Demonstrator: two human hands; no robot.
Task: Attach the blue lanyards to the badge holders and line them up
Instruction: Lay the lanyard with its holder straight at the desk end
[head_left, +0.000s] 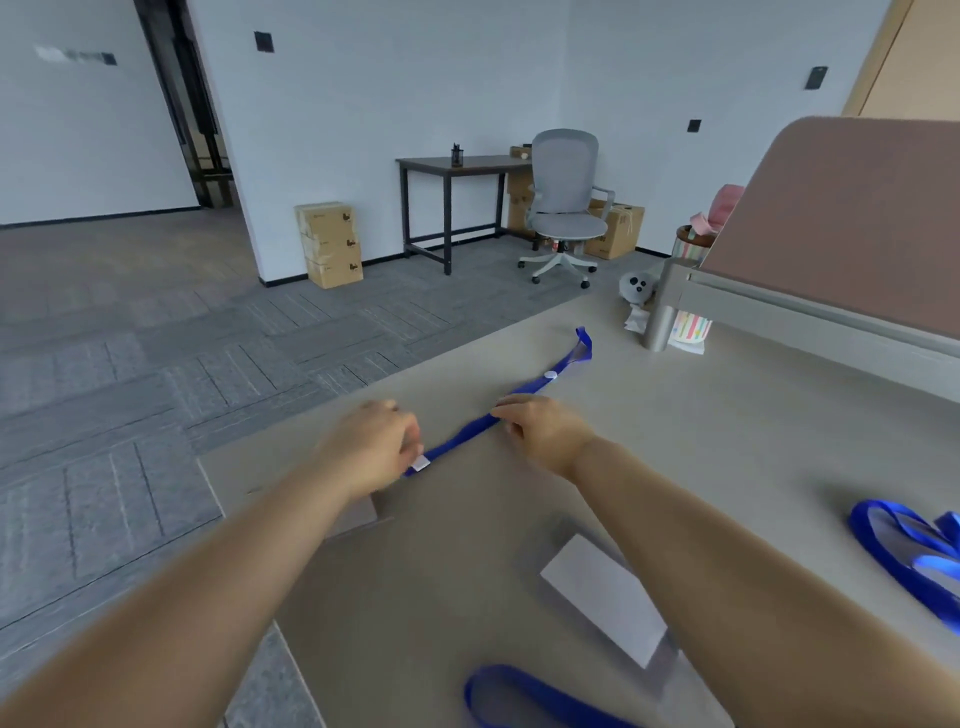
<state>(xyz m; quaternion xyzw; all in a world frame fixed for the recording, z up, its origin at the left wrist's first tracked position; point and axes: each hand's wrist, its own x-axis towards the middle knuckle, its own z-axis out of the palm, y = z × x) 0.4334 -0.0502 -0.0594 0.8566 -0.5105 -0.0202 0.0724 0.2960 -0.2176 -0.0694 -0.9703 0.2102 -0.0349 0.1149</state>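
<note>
A blue lanyard (524, 388) lies stretched diagonally across the grey table (727, 426). My left hand (376, 441) holds its near end by the white clip, above a badge holder (358, 512) mostly hidden under my wrist. My right hand (540, 428) pinches the strap near its middle. A second badge holder (605, 597) with a white card lies closer to me. More blue lanyards lie at the right edge (914, 551) and at the bottom (519, 696).
A brown partition (852, 208) on a grey frame borders the table on the right. A striped cup and papers (685, 330) stand by its post. The table's left edge drops to carpet; a desk, an office chair (563, 208) and boxes stand beyond.
</note>
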